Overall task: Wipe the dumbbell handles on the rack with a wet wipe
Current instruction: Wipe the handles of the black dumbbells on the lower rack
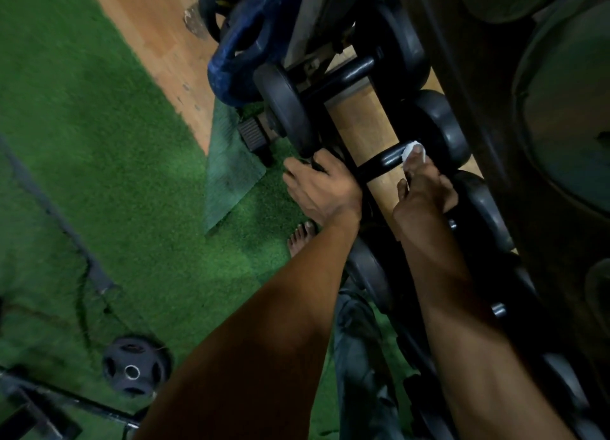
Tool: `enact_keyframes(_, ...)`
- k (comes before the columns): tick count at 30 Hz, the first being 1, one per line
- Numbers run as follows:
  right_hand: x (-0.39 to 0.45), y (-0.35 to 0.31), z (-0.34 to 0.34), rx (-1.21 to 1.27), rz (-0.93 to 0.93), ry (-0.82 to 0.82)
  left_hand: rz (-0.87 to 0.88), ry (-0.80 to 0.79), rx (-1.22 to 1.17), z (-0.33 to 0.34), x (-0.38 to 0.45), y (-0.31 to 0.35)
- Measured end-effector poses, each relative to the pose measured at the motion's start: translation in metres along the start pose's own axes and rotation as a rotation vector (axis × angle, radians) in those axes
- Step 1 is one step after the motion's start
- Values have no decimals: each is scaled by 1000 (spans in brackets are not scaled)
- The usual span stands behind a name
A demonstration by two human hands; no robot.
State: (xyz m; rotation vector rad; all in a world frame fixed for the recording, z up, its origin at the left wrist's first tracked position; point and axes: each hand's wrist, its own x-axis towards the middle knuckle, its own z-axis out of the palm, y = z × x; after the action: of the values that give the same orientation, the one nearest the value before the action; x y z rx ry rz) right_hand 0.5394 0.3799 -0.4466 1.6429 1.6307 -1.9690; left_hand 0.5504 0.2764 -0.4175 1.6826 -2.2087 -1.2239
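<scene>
Wet wipe (408, 149) pinched in right hand (425, 188), pressed on the far end of the dumbbell handle (379, 162), just beside its far head (439, 129). Left hand (321, 188) curled around the handle's near end, fingers closed on it. Most of the wipe is hidden under the fingers; the handle's near head is hidden behind the left hand. Rack (363, 119) shelf is wood-toned; handle is glossy black, heads round, matte black. Beyond the handle, a blue kettlebell (241, 46). Green turf (115, 142) lies left of the rack.

No readable text, labels, brands or numbers, dumbbells (429, 126) and weight plate (133, 367) show no legible markings
</scene>
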Motion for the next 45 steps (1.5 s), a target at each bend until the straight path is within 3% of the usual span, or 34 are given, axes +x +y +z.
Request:
enact_keyframes(4, -10, 5, -6, -243, 73, 17, -6, -8, 3, 0, 0, 0)
enact_keyframes(9, -41, 18, -9, -405, -24, -103, 14, -5, -17, -1, -1, 1)
enact_keyframes(12, -41, 24, -9, -446, -289, -97, 12, -6, -18, -1, -1, 1)
enact_keyframes(16, -38, 12, -12, -858, -970, 53, -14, -14, -10, 0, 0, 0)
enact_keyframes(18, -33, 2, -5, -911, -1068, 145, -16, -14, -3, -1, 0, 1)
enact_keyframes(20, -28, -3, -2, -997, -1081, 180, -14, -9, 4, 0, 0, 2)
enact_keyframes(21, -25, -4, -4, -1067, -1110, 110, -16, -8, 5, -1, 0, 2)
enact_keyframes(24, -29, -11, -14, -1127, -1017, -519, -18, -10, 6, -1, 0, 2)
enact_keyframes(26, -38, -14, -17, -1204, -913, -775, -13, -5, 0, -1, -1, 3)
enact_keyframes(28, -39, -14, -18, -1309, -990, -776, -15, 1, 4, 0, 0, 1)
enact_keyframes(31, -28, -24, -20, -1407, -1078, -588, -23, -5, 11, -1, -1, 2)
enact_keyframes(35, -29, -34, -11, -1454, -980, -341, -16, -3, 18, 0, 0, 1)
enact_keyframes(37, -36, -29, -9, -1487, -956, -501, -18, -5, 19, 0, -1, 0)
enact_keyframes(40, -47, -24, -15, -1333, -873, -785, -4, -9, 21, 0, -2, 2)
enact_keyframes(43, -49, -25, -17, -1349, -926, -707, 4, -4, 16, 0, -1, 0)
enact_keyframes(45, -44, -22, -18, -1436, -970, -498, 3, -6, 16, 0, -2, -1)
